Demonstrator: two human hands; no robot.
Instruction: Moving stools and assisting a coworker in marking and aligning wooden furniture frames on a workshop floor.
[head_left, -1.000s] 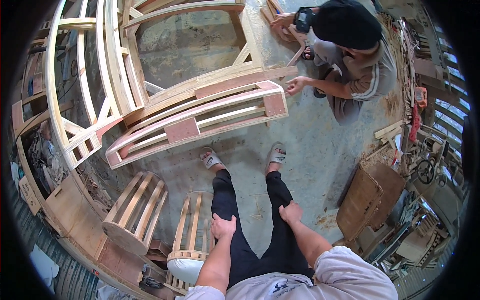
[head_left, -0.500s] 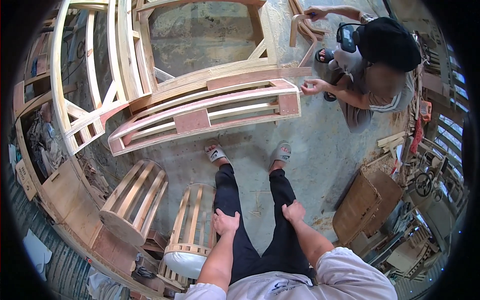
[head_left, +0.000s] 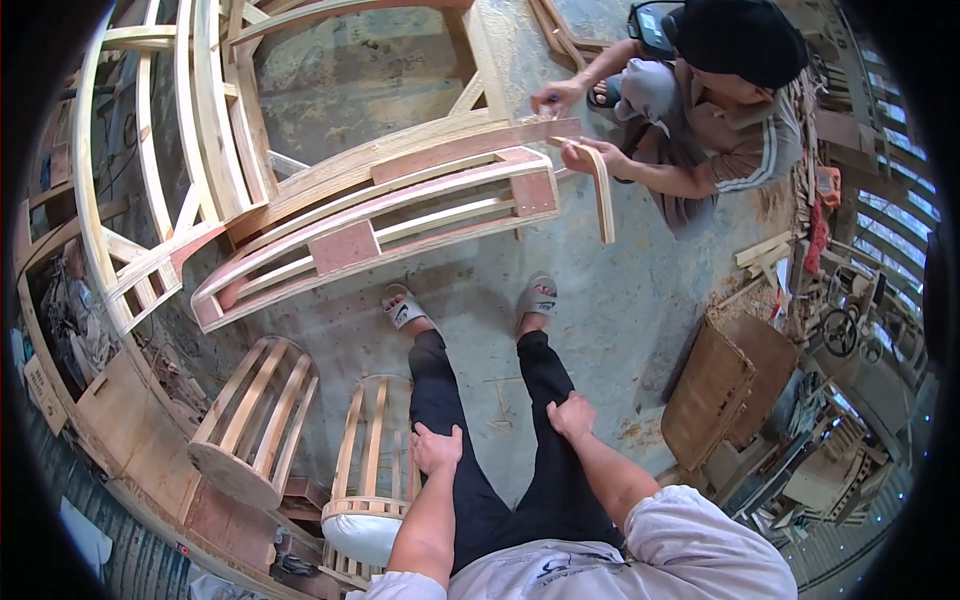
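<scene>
My left hand [head_left: 437, 450] rests on my left leg near the knee, thumb apart from the fingers, holding nothing. On the other knee lies my right hand [head_left: 572, 417], also empty, its fingers draped over the black trousers [head_left: 545, 495]. Past my sandalled feet stands a long, slightly curved wooden frame [head_left: 345, 244] with pale rails and reddish plywood panels. At its right end a crouching co-worker [head_left: 735, 130] holds a bent wooden strip [head_left: 601, 195] in one hand. The co-worker's other hand [head_left: 560, 95] is near a small blue thing too small to name.
Larger wooden frames [head_left: 195, 120] stand at the far left. Two slatted round wooden stools, one bare [head_left: 255, 425] and one white-padded [head_left: 362, 535], are to my left. At right lie brown boards [head_left: 715, 385] and wood scraps [head_left: 770, 250]. Sawdust dots the concrete floor [head_left: 640, 300].
The co-worker has brought the bent strip from the far pile toward the frame's right end, and now holds it in the nearer hand. My view has shifted slightly; my hands stay on my legs.
</scene>
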